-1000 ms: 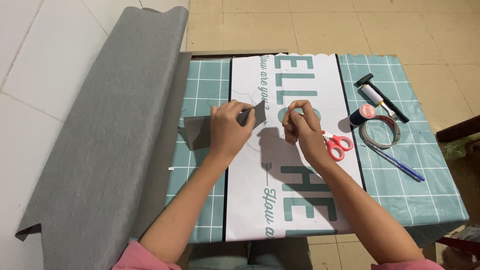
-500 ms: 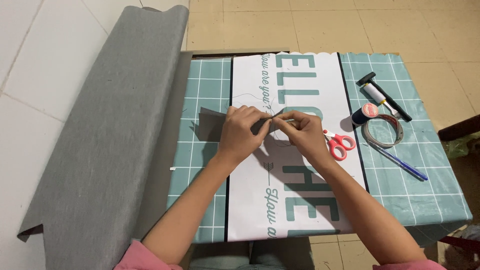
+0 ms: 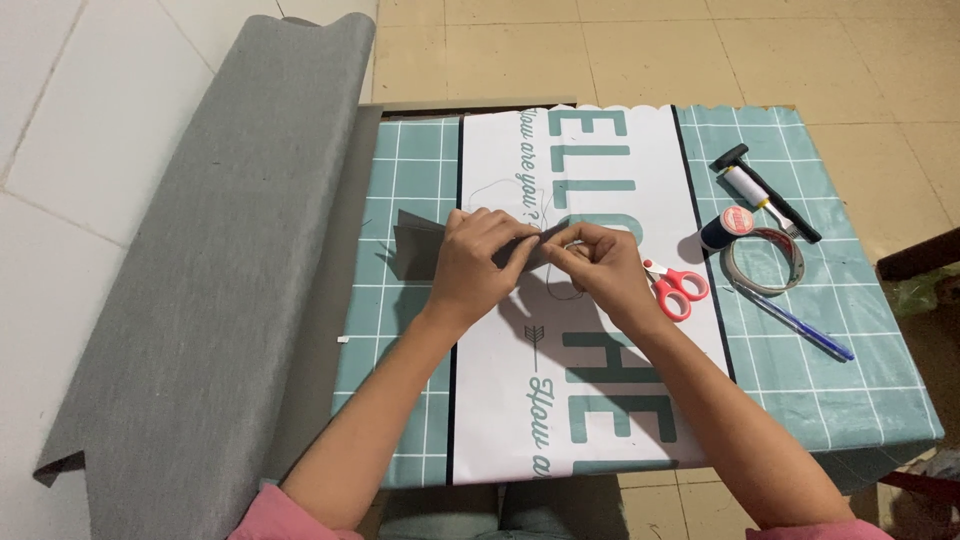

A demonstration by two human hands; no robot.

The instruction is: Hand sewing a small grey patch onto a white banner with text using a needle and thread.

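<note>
Both hands pinch together, left hand (image 3: 480, 265) on the grey felt piece (image 3: 420, 250), right hand (image 3: 600, 265) apparently on thread (image 3: 500, 190), which may snag.

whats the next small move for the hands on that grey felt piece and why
Probably draw the thin dark thread through and snug. Both hands meet at the small folded piece of grey felt: the left hand pinches it, the right hand's fingertips work at its edge, and slack thread loops over the white printed sheet. A needle is too small to make out.
</note>
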